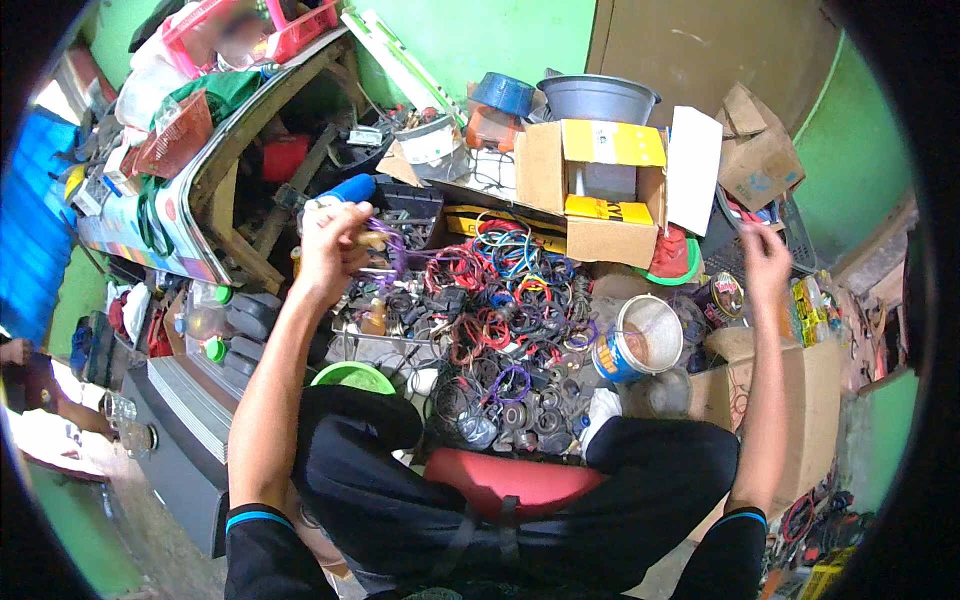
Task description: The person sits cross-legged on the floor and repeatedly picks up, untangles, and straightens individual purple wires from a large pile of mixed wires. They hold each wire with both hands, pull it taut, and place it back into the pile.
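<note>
Wire [399, 256] hung pinched in fingers of the left hand [335, 248], probably to clear tangled cables [490, 332]; whether the right hand [767, 262] pinched anything, I couldn't tell.

We hold a loosely curled purple cable [397, 253] in our left hand [336, 247], its loose strands hanging downward.

Concrete floor [155, 500] — coiled cables [505, 242], metal rings [512, 415], white bucket [618, 352].

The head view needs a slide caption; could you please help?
Left hand holds thin purple cable near tangled multicoloured wires; right hand hovers apart.
</note>
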